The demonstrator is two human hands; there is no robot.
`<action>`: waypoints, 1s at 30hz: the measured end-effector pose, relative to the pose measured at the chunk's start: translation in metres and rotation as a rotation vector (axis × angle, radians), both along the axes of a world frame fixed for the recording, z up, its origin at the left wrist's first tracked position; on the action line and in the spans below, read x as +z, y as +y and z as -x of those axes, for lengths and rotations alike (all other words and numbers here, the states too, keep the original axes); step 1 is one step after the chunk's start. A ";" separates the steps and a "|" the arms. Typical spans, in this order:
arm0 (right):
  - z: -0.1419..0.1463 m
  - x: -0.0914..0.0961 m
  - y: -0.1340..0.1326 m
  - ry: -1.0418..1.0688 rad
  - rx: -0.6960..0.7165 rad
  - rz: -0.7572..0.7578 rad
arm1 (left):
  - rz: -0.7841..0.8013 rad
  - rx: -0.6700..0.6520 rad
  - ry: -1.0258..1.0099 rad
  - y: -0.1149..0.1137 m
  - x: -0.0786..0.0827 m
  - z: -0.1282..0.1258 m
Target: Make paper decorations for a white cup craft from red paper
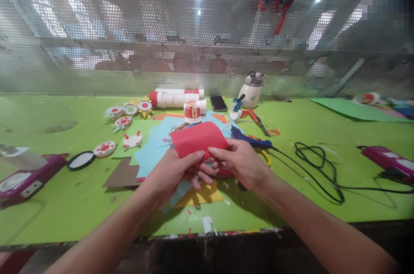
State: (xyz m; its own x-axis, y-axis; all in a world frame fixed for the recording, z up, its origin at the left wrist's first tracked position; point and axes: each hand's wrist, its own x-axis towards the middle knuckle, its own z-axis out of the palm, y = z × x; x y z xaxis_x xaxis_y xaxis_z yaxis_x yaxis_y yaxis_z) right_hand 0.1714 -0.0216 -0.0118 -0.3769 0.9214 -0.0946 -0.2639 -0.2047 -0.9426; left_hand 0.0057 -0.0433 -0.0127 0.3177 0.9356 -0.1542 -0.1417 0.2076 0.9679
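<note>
A piece of red paper is held up over the middle of the green table. My left hand grips its lower left part, thumb on top and fingers beneath. At the lower right edge my right hand pinches it, its thumb close to the left thumb. The paper looks slightly curved. Below lie light blue sheets, a brown sheet and a yellow sheet, partly hidden by my hands. Just behind the red paper stands a red and white paper cup.
A blue glue gun with a black cord lies to the right, near orange-handled scissors. Stacked paper cups, a phone and a bottle stand behind. Decorated discs lie left. Purple power strips are at both sides.
</note>
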 end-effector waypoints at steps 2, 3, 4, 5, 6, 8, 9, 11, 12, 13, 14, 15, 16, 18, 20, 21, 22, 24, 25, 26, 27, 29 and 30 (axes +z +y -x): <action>-0.001 0.000 0.000 -0.001 0.002 0.006 | -0.001 0.001 0.000 0.000 0.000 0.000; -0.001 -0.001 0.001 -0.001 0.001 0.005 | 0.005 0.000 -0.001 0.000 0.000 0.000; -0.002 -0.001 0.001 -0.004 0.001 0.004 | 0.014 0.000 -0.003 0.000 0.000 0.000; -0.002 -0.002 0.002 -0.007 0.002 0.002 | 0.023 0.001 -0.007 0.001 0.000 0.000; -0.002 -0.003 0.002 -0.010 0.004 0.001 | 0.031 0.002 -0.011 0.001 0.000 0.000; -0.003 -0.003 0.003 -0.015 0.006 0.001 | 0.039 0.006 -0.022 0.001 0.000 0.000; -0.003 -0.003 0.003 -0.019 0.006 0.003 | 0.039 0.006 -0.029 0.001 0.000 0.000; -0.003 -0.003 0.002 -0.033 0.003 0.017 | 0.032 -0.001 -0.036 0.001 -0.001 0.000; -0.003 -0.002 0.002 -0.041 0.001 0.026 | 0.026 -0.005 -0.038 0.001 -0.002 0.000; -0.003 -0.002 0.002 -0.045 0.001 0.033 | 0.018 -0.007 -0.038 0.001 -0.002 0.001; -0.003 -0.002 0.002 -0.042 0.005 0.038 | 0.010 -0.009 -0.038 0.001 -0.003 0.001; -0.003 -0.002 0.003 -0.035 0.016 0.041 | 0.001 -0.011 -0.036 0.001 -0.004 0.001; -0.004 -0.002 0.003 -0.025 0.031 0.045 | -0.008 -0.014 -0.033 0.001 -0.004 0.002; -0.005 -0.004 0.004 -0.014 0.069 0.055 | -0.030 -0.019 -0.023 0.000 -0.005 0.003; -0.006 -0.006 0.005 -0.015 0.097 0.058 | -0.047 -0.025 -0.010 0.000 -0.006 0.003; -0.007 -0.006 0.005 -0.018 0.099 0.052 | -0.052 -0.020 -0.002 0.000 -0.005 0.003; -0.007 -0.007 0.005 -0.018 0.097 0.040 | -0.058 -0.017 0.004 -0.001 -0.005 0.003; -0.007 -0.007 0.005 -0.021 0.087 0.012 | -0.086 -0.016 0.006 -0.001 -0.002 0.003; -0.007 -0.006 0.005 -0.028 0.080 0.001 | -0.110 -0.013 0.003 -0.002 -0.001 0.002; -0.006 -0.006 0.005 -0.039 0.073 -0.002 | -0.134 -0.010 -0.007 -0.002 0.000 0.002; -0.006 -0.005 0.004 -0.050 0.067 0.000 | -0.153 -0.007 -0.028 -0.002 0.001 0.001; -0.004 -0.004 0.004 -0.072 0.052 0.015 | -0.157 0.007 -0.112 -0.003 0.003 0.000; -0.003 -0.004 0.003 -0.081 0.045 0.023 | -0.139 0.017 -0.175 -0.003 0.003 0.000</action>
